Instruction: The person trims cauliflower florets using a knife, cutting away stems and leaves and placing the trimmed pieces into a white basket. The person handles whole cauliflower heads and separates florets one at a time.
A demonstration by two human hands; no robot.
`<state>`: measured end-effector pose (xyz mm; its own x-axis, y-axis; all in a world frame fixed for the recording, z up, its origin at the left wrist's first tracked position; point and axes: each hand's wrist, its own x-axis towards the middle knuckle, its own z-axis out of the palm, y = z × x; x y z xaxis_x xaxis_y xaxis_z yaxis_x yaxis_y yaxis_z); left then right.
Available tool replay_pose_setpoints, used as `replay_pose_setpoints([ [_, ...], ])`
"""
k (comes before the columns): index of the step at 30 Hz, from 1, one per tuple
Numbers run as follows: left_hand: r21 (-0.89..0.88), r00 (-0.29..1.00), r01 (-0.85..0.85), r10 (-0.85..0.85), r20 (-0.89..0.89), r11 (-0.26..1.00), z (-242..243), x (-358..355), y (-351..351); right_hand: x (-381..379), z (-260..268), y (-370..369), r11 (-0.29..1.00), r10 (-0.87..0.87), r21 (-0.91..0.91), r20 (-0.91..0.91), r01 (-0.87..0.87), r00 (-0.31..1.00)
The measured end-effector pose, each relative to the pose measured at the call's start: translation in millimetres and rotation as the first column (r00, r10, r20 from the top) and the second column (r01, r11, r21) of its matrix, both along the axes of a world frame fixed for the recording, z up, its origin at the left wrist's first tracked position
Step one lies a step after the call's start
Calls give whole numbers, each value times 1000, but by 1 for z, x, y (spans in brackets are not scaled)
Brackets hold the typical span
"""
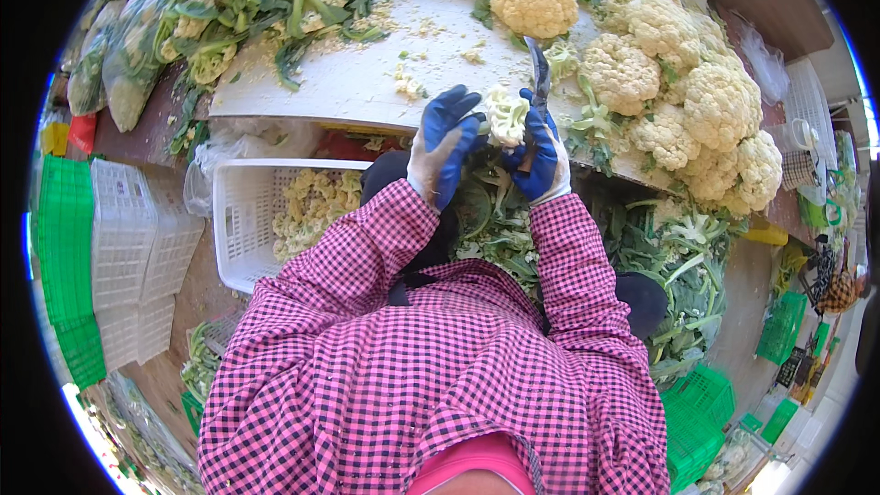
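My right hand (540, 158), in a blue-and-white coated work glove, grips a knife whose dark curved blade (539, 72) points up and away from me. A trimmed cauliflower piece (507, 117) is between my hands, up against the right glove's fingers; its underside is partly hidden. To its left, my left hand (445, 144), gloved the same way, has its fingers apart and slightly curled. Whether its far fingertips touch the piece cannot be made out. Beyond the knife tip, a whole cauliflower head (535, 1) rests on the white work board (330, 79).
Cauliflower heads (722, 106) are piled at the right. Leafy trimmings (302, 0) cover the board's far left; more leaves (687, 275) heap below it. A white crate (237, 220) holds florets (316, 210). Stacked crates (124, 240) stand left, green crates (698, 419) lower right.
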<state>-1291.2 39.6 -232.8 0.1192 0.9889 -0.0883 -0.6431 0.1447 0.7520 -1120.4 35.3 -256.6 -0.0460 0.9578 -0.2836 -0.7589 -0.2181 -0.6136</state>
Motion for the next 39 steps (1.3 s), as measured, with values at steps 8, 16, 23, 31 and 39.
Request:
replay_pose_setpoints([
  [8, -106, 820, 107, -28, 571, 989, -7, -113, -20, -137, 43, -4, 982, 189, -24, 109, -187, 976],
  [16, -361, 979, -123, 173, 110, 924, 17, -254, -77, -252, 64, -17, 835, 549, -94, 209, -542, 809],
  [23, -204, 981, -157, 177, 80, 966, 5, -265, -93, -239, 77, -15, 818, 575, 159, -267, -553, 774],
  [31, -305, 879, 476, -453, 147, 825, 55, -134, -76, -98, 148, -12, 912, 77, 339, 410, -230, 909],
  [39, -66, 892, 130, -88, 443, 989, 31, -134, -64, -151, 31, -35, 893, -290, 423, 804, -155, 519],
])
